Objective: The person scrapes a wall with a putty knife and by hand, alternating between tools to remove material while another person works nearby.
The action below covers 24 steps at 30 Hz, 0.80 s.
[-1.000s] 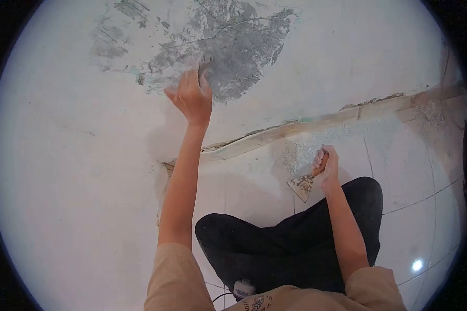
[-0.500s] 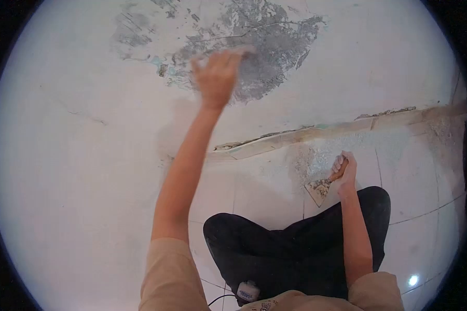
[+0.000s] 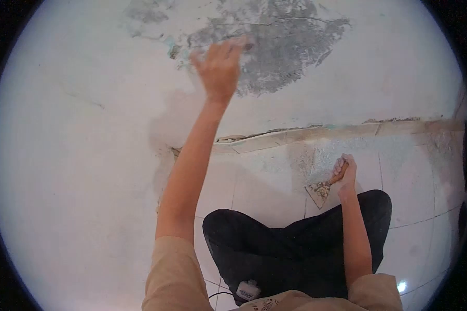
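So your left hand (image 3: pixel 219 71) has tipped over compared with a second ago: the fingers now slant right, but it's on about the same bit of the grey patch (image 3: pixel 301 44) on the wall (image 3: pixel 88 171). It's pinching some small dark-ended piece (image 3: pixel 248 46), too blurry to tell what. Patch outline looks unchanged to me, so I'd call it the same spot, new angle. Your right hand (image 3: pixel 349 172) hasn't really budged, closed round the handle of the scraper (image 3: pixel 319 194), blade over the tiled floor (image 3: pixel 259 192); can't tell if it's touching.
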Each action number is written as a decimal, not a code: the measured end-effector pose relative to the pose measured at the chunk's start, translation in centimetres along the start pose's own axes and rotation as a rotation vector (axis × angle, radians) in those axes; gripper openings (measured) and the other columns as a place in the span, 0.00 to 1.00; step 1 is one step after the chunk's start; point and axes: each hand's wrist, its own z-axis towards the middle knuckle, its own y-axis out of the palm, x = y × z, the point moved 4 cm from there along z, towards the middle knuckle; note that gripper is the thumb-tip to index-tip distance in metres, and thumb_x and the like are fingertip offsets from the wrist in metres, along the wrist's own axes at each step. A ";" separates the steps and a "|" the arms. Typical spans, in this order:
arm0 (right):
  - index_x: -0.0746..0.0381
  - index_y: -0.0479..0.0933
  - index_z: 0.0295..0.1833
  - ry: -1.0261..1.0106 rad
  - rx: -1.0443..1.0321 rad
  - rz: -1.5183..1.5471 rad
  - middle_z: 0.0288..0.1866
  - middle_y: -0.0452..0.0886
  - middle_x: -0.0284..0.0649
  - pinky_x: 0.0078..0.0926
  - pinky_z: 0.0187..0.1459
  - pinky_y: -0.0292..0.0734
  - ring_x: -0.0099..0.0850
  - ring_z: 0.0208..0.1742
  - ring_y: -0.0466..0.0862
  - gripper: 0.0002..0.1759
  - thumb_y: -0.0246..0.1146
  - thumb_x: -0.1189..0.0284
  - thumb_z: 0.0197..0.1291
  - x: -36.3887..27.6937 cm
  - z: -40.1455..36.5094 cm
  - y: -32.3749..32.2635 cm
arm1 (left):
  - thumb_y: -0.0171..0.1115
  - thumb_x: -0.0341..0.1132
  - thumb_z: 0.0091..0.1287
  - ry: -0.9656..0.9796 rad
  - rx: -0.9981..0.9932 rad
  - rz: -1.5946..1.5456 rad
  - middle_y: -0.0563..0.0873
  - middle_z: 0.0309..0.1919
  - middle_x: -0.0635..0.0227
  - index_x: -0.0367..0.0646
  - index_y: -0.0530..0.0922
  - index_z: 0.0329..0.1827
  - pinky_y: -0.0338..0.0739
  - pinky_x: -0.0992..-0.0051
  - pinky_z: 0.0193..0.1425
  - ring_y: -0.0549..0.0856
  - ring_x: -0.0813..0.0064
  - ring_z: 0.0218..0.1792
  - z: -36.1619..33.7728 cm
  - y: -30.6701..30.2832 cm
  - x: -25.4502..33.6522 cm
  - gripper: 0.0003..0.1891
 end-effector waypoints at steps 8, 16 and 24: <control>0.52 0.60 0.19 -0.040 0.076 -0.016 0.13 0.60 0.27 0.19 0.19 0.57 0.21 0.14 0.62 0.17 0.57 0.62 0.55 0.4 1.2 -1.4 | 0.59 0.29 0.53 0.110 0.061 -0.006 0.81 0.32 0.84 0.63 0.80 0.39 0.60 0.64 0.50 0.80 0.81 0.38 1.2 0.9 3.5 0.14; 0.52 0.60 0.19 0.021 0.017 0.060 0.13 0.59 0.28 0.18 0.19 0.58 0.20 0.15 0.62 0.17 0.57 0.62 0.56 0.3 0.1 0.5 | 0.59 0.29 0.53 -0.008 -0.076 0.098 0.79 0.32 0.85 0.64 0.80 0.42 0.59 0.64 0.51 0.78 0.83 0.36 -0.9 -0.9 -3.2 0.16; 0.52 0.60 0.19 0.002 0.043 0.045 0.13 0.60 0.27 0.18 0.18 0.58 0.19 0.14 0.61 0.17 0.56 0.63 0.57 -0.7 -0.5 0.0 | 0.61 0.32 0.54 0.098 0.129 -0.121 0.79 0.32 0.86 0.65 0.79 0.43 0.61 0.61 0.51 0.78 0.83 0.37 5.7 1.6 7.8 0.15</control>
